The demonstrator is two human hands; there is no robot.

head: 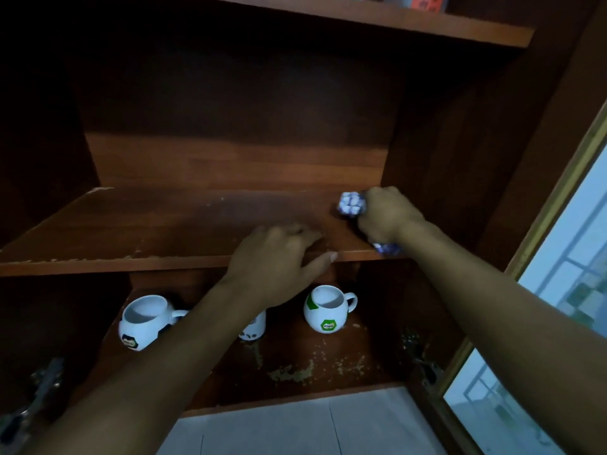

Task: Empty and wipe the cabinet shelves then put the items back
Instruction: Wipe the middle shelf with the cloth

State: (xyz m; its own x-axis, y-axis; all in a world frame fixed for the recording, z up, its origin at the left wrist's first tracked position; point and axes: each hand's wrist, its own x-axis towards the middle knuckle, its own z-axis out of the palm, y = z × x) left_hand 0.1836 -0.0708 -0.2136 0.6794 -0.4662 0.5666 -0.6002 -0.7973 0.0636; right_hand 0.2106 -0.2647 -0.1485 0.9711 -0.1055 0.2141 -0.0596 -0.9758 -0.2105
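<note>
The cloth [351,205], checked blue and white, sits bunched at the right rear of the middle shelf [164,224], the right hand [384,215] with its fingers curled tight around it. The left hand [276,257] rests on that shelf's front edge, fingers loosely spread, holding nothing. This shelf is bare and seems mid-wipe. Below it, three mugs [325,310] stand among crumbs on the lower shelf [295,372], likely uncleaned; putting the items back also remains.

There are three mugs: a mug [144,320] at 8 o'clock, a mug [253,328] at 7 o'clock, half hidden, and a mug [328,311] at 6 o'clock. There are three shelves: a shelf [361,18] at 12 o'clock, a shelf [147,224] at 9 o'clock and a shelf [328,362] at 6 o'clock. There is one cloth [351,205] at 3 o'clock. There are two hands: left hand [276,267], right hand [384,215].
</note>
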